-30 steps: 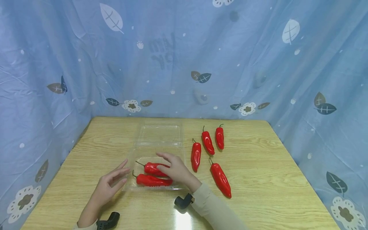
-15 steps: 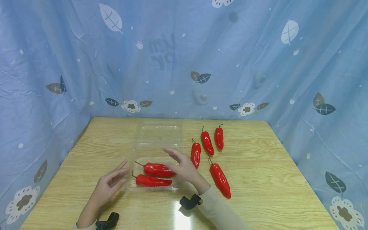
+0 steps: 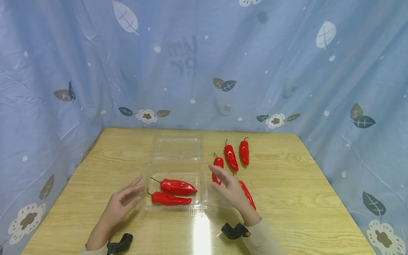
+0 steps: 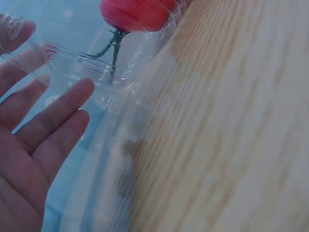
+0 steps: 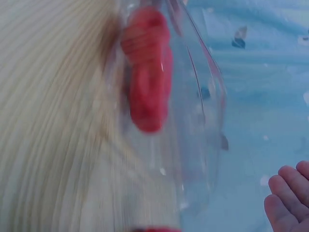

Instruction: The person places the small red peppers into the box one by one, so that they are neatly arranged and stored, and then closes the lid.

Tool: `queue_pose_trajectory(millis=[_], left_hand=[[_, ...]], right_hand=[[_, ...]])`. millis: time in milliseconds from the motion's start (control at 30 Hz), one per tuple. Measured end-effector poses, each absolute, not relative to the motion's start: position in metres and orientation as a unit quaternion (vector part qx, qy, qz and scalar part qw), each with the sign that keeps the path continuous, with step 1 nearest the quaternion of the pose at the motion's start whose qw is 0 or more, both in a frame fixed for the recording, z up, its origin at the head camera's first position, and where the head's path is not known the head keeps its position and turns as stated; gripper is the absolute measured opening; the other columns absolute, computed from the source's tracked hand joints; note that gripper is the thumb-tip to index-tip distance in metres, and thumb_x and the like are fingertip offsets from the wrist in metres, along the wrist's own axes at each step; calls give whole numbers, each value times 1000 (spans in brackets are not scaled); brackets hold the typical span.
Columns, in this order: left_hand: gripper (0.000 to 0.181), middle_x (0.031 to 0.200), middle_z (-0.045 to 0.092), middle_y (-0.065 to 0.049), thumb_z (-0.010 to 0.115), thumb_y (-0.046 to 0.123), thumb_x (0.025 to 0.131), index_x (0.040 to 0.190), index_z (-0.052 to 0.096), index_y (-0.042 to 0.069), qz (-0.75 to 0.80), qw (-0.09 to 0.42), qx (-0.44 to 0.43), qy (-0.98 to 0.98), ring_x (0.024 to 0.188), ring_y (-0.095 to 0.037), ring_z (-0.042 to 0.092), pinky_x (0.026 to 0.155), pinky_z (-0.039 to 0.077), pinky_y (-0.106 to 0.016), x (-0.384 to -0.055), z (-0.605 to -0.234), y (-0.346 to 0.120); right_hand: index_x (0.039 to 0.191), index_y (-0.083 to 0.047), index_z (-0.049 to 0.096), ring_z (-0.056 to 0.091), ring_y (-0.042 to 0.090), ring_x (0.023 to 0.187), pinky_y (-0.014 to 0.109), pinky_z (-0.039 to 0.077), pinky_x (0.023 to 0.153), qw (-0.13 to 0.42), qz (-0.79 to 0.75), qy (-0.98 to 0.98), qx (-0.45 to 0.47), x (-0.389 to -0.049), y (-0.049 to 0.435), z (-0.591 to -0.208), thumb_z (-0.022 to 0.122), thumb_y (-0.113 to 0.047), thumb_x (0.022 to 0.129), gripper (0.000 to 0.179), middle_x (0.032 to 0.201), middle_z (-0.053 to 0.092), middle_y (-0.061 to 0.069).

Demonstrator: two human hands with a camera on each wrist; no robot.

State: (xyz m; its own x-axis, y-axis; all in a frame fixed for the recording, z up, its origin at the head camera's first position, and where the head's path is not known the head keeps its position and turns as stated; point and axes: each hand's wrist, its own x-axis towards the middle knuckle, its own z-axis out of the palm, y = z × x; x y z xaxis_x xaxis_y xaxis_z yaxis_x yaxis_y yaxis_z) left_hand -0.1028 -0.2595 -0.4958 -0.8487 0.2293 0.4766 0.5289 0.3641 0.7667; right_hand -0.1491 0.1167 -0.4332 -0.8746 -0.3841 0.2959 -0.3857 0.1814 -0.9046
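Two red chili peppers lie side by side in the near half of a clear plastic clamshell box (image 3: pixel 204 177), the rear pepper (image 3: pixel 178 187) and the front pepper (image 3: pixel 171 199), stems to the left. At the box's left side my left hand (image 3: pixel 122 202) stays with fingers spread; in the left wrist view the fingertips (image 4: pixel 84 89) are right at the clear wall. My right hand (image 3: pixel 231 189) hovers right of the box, fingers relaxed and holding nothing. It partly hides a loose pepper (image 3: pixel 218 162) behind it and another pepper (image 3: pixel 248 194) to its right.
Two more red peppers lie farther back on the wooden table (image 3: pixel 287 184), one pepper (image 3: pixel 231 157) and another pepper (image 3: pixel 244 153) beside it. The box's lid (image 3: pixel 178 148) lies folded back toward the blue curtain (image 3: pixel 191 63). Black wrist mounts sit on both wrists.
My right hand has let go of the rear pepper in the box and moved right, out over the table beside the loose peppers. My left hand has stayed in place.
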Motion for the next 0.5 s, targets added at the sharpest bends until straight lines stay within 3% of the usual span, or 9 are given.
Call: queue_pose_trajectory(millis=[233, 500], left_hand=[[32, 141, 40, -31, 61, -12, 84, 116, 60, -10, -512, 143, -231, -815, 126, 0, 48, 98, 42, -10, -104, -495, -260], [32, 141, 39, -34, 60, -13, 84, 116, 59, -10, -518, 140, -231, -812, 127, 1, 46, 99, 42, -10, -103, -496, -260]], right_hand=[[134, 0, 49, 45, 28, 131, 15, 37, 106, 46, 584, -781, 217, -141, 157, -441, 65, -5, 88, 49, 138, 51, 19], [135, 0, 47, 49, -2, 123, 9, 37, 102, 54, 597, -789, 135, -129, 194, -452, 65, -7, 89, 50, 138, 49, 23]])
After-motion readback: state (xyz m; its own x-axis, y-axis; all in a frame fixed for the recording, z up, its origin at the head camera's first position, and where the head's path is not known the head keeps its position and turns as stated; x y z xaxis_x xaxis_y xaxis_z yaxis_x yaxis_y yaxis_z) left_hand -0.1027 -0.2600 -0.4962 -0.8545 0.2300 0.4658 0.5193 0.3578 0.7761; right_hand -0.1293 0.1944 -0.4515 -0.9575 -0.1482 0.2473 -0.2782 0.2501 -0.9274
